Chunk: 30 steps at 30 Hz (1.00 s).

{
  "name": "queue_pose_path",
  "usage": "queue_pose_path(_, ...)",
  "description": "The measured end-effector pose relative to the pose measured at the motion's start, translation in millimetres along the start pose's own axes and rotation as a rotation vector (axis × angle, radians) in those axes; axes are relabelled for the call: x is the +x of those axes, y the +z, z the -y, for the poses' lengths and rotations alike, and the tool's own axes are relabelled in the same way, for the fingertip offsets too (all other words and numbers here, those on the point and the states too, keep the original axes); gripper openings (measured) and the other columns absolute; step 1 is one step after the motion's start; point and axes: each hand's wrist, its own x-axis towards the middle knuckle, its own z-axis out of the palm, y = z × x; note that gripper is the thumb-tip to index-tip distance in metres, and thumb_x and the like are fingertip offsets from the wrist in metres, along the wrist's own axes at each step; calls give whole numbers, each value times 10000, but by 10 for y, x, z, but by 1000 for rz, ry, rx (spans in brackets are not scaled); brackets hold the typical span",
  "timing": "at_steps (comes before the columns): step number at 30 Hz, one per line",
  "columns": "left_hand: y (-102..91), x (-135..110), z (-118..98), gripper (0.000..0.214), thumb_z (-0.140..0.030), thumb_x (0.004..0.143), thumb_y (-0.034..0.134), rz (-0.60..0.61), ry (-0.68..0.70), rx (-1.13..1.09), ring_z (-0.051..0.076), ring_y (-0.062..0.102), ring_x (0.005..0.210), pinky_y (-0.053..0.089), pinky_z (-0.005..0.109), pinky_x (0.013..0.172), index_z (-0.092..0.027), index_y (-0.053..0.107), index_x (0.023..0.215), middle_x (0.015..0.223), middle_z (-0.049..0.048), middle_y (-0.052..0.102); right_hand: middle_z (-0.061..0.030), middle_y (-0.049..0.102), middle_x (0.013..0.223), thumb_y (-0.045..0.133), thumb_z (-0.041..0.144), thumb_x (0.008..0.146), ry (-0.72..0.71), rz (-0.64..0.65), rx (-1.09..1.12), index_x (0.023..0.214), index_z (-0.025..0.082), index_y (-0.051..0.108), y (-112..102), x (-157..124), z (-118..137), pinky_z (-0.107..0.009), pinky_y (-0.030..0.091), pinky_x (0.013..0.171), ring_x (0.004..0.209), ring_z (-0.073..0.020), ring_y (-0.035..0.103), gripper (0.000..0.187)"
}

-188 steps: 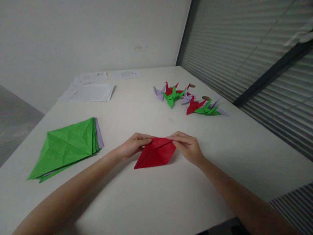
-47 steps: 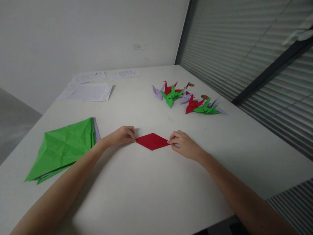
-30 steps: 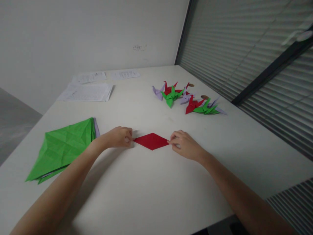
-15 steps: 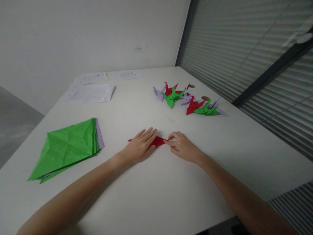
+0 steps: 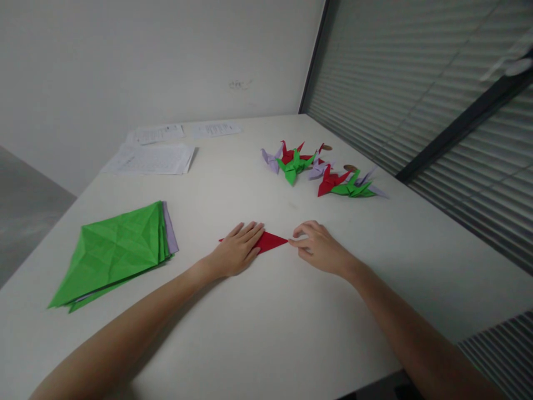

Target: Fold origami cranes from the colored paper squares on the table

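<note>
A folded red paper [image 5: 271, 241], a narrow pointed shape, lies flat on the white table [image 5: 266, 333]. My left hand [image 5: 235, 253] rests on its left part, palm down with the fingers stretched out flat, hiding much of it. My right hand [image 5: 320, 248] sits at the paper's right tip, fingers curled and its fingertips pressed at the point.
A stack of green and lilac creased sheets [image 5: 116, 250] lies to the left. Several finished paper cranes [image 5: 320, 169] in red, green and lilac stand at the back right. Printed pages [image 5: 152, 155] lie at the far left. Window blinds run along the right.
The red paper went from a wide kite to a narrow diamond. My left hand left its left tip, opened and now lies flat across it. My right hand stayed at the right tip.
</note>
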Motion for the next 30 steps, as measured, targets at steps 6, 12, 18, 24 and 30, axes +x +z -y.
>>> queue_pose_path(6, -47, -6, -14, 597, -457, 1013, 295, -23, 8, -58, 270, 262, 1452, 219, 489, 1182, -126, 261, 1508, 1555, 143, 304, -94, 669, 968, 582, 134, 861, 19, -159, 92, 1069, 208, 732, 48, 44, -28, -437, 476, 877, 959, -242, 579, 267)
queue_pose_path(12, -100, -1, -37, 633, -508, 995, 339, -23, 42, -109, 271, 273, 1449, 205, 514, 1179, -139, 271, 1505, 1543, 156, 325, -94, 644, 1077, 654, 243, 864, -100, -145, 162, 1213, 249, 657, 154, 64, 59, -432, 494, 913, 1013, -237, 595, 349)
queue_pose_path(18, -200, -7, -13, 818, -598, 900, 501, 20, 124, -171, 299, 312, 1430, 202, 551, 1172, -174, 193, 1529, 1542, 169, 325, -75, 661, 929, 536, 194, 937, -156, -192, 194, 1042, 214, 721, 156, 73, 73, -358, 510, 808, 863, -193, 619, 214)
queue_pose_path(24, -358, 15, -48, 424, -301, 940, 522, -92, 20, -338, 232, 630, 1107, 505, 371, 951, -187, 517, 1348, 1283, 123, 613, -59, 666, 842, 534, 262, 942, -16, -432, 504, 1002, 211, 722, 4, 69, 155, -301, 518, 713, 775, -164, 629, 204)
queue_pose_path(30, -389, 47, -135, 491, -259, 872, 617, 35, -192, -952, 178, 675, 830, 557, 292, 724, -137, 504, 1334, 1028, 82, 712, -56, 713, 848, 596, 337, 867, 202, -415, 767, 938, 198, 732, -2, 83, 126, -296, 527, 684, 772, -176, 657, 207)
